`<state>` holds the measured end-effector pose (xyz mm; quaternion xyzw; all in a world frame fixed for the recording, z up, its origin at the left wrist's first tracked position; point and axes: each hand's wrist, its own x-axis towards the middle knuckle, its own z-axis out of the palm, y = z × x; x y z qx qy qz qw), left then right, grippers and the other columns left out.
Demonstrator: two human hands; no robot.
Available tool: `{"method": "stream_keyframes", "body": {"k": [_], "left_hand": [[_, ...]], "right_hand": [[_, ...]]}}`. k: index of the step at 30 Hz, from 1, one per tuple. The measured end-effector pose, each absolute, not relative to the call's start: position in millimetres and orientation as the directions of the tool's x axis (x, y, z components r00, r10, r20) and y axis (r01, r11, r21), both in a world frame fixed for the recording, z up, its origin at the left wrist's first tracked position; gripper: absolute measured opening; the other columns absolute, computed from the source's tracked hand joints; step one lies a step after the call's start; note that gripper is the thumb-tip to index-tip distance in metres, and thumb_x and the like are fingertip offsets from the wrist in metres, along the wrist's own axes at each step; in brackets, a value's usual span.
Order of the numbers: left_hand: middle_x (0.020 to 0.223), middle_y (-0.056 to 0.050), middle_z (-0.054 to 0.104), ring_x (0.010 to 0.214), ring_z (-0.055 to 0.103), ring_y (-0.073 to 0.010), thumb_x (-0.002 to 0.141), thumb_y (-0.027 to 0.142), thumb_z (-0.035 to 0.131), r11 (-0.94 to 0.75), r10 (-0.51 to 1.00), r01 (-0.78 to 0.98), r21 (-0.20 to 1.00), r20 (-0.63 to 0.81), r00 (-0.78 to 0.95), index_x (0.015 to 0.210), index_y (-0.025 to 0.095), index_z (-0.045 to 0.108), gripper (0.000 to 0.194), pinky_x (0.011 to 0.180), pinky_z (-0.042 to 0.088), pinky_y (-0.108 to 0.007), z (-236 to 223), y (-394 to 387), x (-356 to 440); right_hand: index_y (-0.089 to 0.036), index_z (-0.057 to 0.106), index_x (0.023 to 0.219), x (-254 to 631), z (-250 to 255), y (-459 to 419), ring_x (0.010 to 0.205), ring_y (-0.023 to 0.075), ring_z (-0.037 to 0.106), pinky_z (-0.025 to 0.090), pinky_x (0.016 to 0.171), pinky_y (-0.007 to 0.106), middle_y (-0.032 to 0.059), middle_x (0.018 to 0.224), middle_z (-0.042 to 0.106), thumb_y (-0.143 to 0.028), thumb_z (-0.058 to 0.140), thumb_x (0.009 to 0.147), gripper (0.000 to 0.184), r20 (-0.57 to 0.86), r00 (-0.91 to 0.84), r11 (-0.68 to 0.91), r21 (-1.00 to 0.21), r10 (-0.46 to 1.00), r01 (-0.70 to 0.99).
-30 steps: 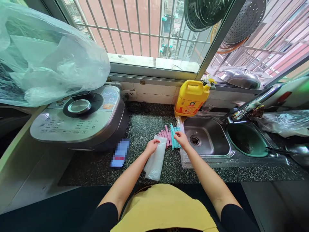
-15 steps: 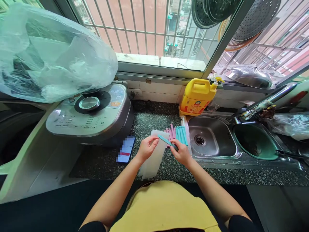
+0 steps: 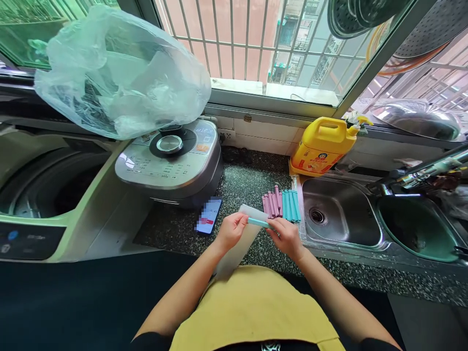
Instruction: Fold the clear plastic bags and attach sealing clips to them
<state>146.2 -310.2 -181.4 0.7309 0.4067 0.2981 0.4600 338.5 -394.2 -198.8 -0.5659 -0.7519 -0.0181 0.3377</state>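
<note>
My left hand pinches the top of a clear plastic bag that hangs down over the counter's front edge. A teal sealing clip lies across the bag's mouth; my right hand grips its right end, and my left fingers touch its other end. Just beyond the hands, a row of pink clips and teal clips lies on the dark speckled counter beside the sink.
A phone lies left of my hands. A silver cooker stands at the back left under a big plastic bag. A washing machine is far left. A yellow jug, a steel sink and a green basin are right.
My right hand took a teal clip from the row and brought it to the bag's mouth. Both hands drew back towards me. The view has swung left, showing the washing machine.
</note>
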Motion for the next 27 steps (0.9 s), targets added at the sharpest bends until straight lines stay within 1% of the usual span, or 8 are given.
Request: {"method": "stream_keyframes", "body": {"k": [3,7,11,20,27], "left_hand": [[0.053,0.0,0.046,0.054,0.042,-0.0127,0.083,0.047,0.041,-0.209,0.874,0.299,0.931,0.041,0.484,0.053,0.018,0.047,0.042,0.053,0.03,-0.025,-181.5,-319.1,142.0],[0.055,0.0,0.047,0.055,0.042,-0.0125,0.084,0.046,0.041,-0.185,0.888,0.249,0.951,0.054,0.456,0.054,0.017,0.049,0.042,0.054,0.031,-0.024,-180.0,-325.4,136.8],[0.057,0.0,0.048,0.057,0.043,-0.0126,0.083,0.047,0.042,-0.14,0.906,0.211,0.967,0.038,0.422,0.056,0.017,0.051,0.042,0.055,0.033,-0.024,-177.6,-326.6,134.2],[0.054,0.001,0.043,0.056,0.038,-0.0118,0.079,0.055,0.045,-0.045,0.917,0.156,0.987,-0.021,0.398,0.054,0.017,0.046,0.045,0.054,0.032,-0.024,-177.6,-328.2,132.7],[0.054,0.001,0.04,0.056,0.036,-0.0114,0.076,0.06,0.046,0.021,0.914,0.125,0.992,-0.069,0.399,0.054,0.017,0.045,0.048,0.054,0.032,-0.024,-181.3,-327.7,131.7]], "right_hand": [[-0.019,0.062,0.096,335.1,-198.6,-404.2,0.069,0.0172,0.063,0.05,0.062,0.028,0.0067,0.076,0.067,-0.025,0.053,0.086,0.014,0.586,-0.103,0.37,-0.357,0.804,0.858],[-0.019,0.063,0.091,326.9,-194.7,-409.9,0.065,0.0155,0.062,0.05,0.059,0.027,0.0057,0.072,0.066,-0.025,0.052,0.087,0.013,0.628,-0.098,0.384,-0.338,0.772,0.859],[-0.019,0.063,0.091,321.3,-191.4,-410.0,0.066,0.0152,0.062,0.05,0.059,0.026,0.006,0.072,0.067,-0.026,0.052,0.087,0.013,0.643,-0.089,0.386,-0.338,0.76,0.858],[-0.019,0.062,0.096,318.8,-191.4,-410.4,0.064,0.015,0.062,0.049,0.058,0.026,0.0051,0.072,0.067,-0.023,0.054,0.085,0.013,0.657,-0.101,0.426,-0.356,0.747,0.832],[-0.02,0.061,0.096,317.1,-190.8,-408.4,0.062,0.015,0.061,0.049,0.057,0.026,0.005,0.071,0.067,-0.023,0.054,0.085,0.013,0.672,-0.102,0.441,-0.356,0.733,0.824]]}}
